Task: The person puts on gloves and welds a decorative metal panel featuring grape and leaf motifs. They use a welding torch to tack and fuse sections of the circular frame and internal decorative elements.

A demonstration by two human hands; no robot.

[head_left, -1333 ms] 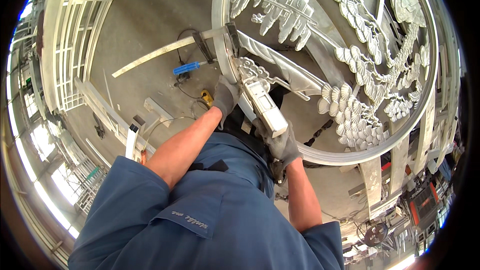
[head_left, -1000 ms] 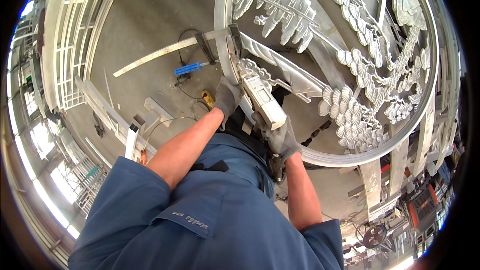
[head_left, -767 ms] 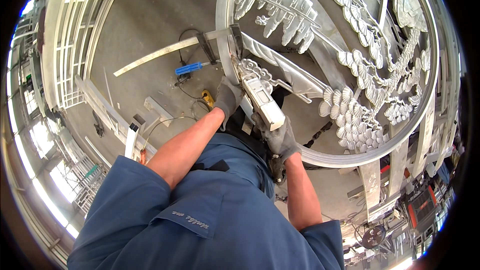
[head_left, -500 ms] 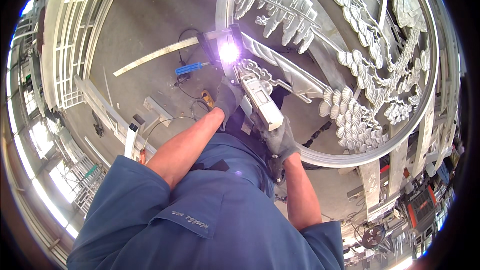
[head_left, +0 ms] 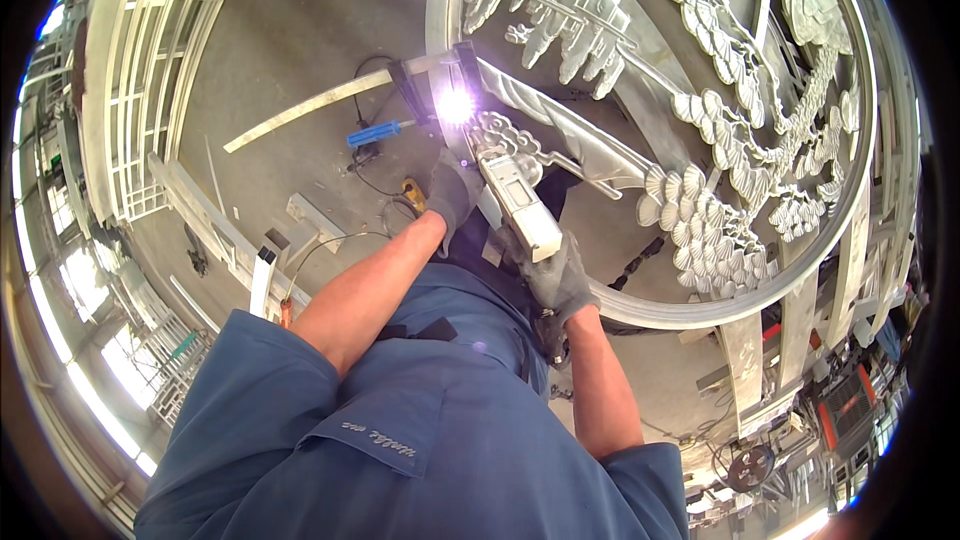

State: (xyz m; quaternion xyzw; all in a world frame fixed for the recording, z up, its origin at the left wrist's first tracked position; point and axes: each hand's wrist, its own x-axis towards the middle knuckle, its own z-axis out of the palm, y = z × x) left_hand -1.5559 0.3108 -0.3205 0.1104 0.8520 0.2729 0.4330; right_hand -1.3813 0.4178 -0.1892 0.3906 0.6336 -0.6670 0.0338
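In my gloved right hand [head_left: 555, 270] is a boxy, pale handheld welding gun [head_left: 522, 202], its nozzle angled up and left. A bright white-violet glow [head_left: 455, 107] burns at its tip, on the left rim of a large round metal frame [head_left: 680, 314]. My gloved left hand [head_left: 455, 192] is closed against that rim just below the glow; what its fingers hold is hidden. Beside the glow, a clamp with a blue handle [head_left: 374, 134] sits by the rim. Cast silvery leaf and branch ornaments [head_left: 690, 210] fill the frame's right side.
A curved flat metal strip [head_left: 300, 118] reaches left from the clamp. Cables and a yellow tool [head_left: 413, 194] lie on the floor [head_left: 270, 50] near my left hand. A white metal grid [head_left: 160, 70] stands at far left. Metal bars [head_left: 742, 370] lie under the frame's right edge.
The view has shifted very slightly. Both hands and the welding gun keep nearly the same place on the frame, and the glow still burns.
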